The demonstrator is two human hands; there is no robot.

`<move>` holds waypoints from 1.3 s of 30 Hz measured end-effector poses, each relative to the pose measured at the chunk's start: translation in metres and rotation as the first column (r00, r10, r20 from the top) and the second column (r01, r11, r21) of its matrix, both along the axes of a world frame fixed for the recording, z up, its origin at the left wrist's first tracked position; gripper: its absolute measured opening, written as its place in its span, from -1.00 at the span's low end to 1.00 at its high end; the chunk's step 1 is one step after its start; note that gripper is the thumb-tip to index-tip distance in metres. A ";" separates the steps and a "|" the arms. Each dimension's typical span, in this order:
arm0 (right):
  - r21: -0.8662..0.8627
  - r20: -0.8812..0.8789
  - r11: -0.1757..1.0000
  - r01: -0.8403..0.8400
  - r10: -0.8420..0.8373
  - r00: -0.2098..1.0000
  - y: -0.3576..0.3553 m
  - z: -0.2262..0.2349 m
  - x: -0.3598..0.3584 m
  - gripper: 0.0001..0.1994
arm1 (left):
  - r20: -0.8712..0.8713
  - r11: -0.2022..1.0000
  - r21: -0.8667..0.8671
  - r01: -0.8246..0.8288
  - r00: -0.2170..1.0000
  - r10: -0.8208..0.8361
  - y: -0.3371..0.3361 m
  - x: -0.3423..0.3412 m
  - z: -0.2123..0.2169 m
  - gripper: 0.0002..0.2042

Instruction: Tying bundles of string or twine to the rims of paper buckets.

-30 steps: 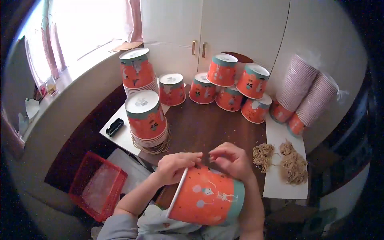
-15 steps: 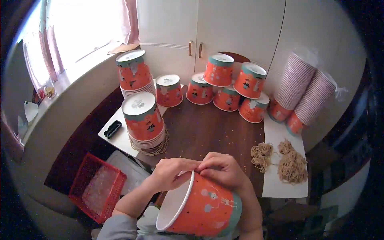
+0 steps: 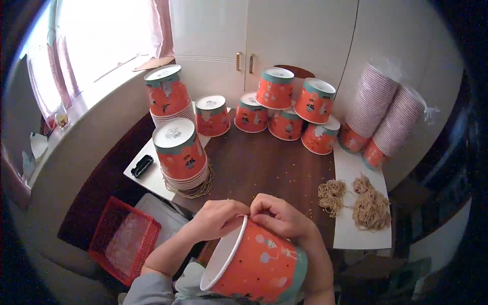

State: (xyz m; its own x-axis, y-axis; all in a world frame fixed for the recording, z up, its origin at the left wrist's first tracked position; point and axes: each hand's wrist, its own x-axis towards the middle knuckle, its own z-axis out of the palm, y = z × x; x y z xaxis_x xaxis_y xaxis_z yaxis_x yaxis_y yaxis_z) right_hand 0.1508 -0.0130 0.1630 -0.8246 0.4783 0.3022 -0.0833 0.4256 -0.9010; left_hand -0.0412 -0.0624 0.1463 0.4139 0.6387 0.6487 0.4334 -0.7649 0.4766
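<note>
An orange paper bucket (image 3: 259, 264) with a teal base band lies tilted close to me, its white-rimmed mouth turned to the lower left. My left hand (image 3: 216, 218) grips the rim at the top. My right hand (image 3: 282, 218) rests on the bucket's upper wall, fingertips pinched at the rim beside the left hand. What the fingertips pinch is too small to see.
A stack of upturned buckets (image 3: 180, 152) stands on the dark wooden table (image 3: 269, 168), a taller stack (image 3: 168, 96) behind it, and several single buckets (image 3: 284, 107) by the cabinet. Wrapped nested stacks (image 3: 386, 114) lean at right. Rubber band heaps (image 3: 368, 206) lie on white paper. A red basket (image 3: 122, 239) sits below left.
The bucket has swung round: its mouth now faces lower left and it sits lower in my lap. Both hands followed it down and stayed at the rim.
</note>
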 end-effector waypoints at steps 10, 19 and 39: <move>-0.035 -0.023 0.999 -0.003 0.002 1.000 0.000 -0.002 0.001 -0.89 | -0.010 0.999 0.039 -0.010 1.000 0.011 -0.001 0.001 0.003 -0.79; 0.049 -0.023 0.999 0.013 -0.012 1.000 0.000 -0.002 -0.003 -0.97 | 0.008 0.997 -0.079 -0.019 1.000 0.020 0.007 -0.003 0.002 -0.81; -0.158 -0.470 0.235 0.959 -0.872 0.136 0.084 -0.029 0.079 -0.80 | 0.090 0.805 -0.531 -0.267 0.926 0.366 0.093 -0.043 -0.031 -0.80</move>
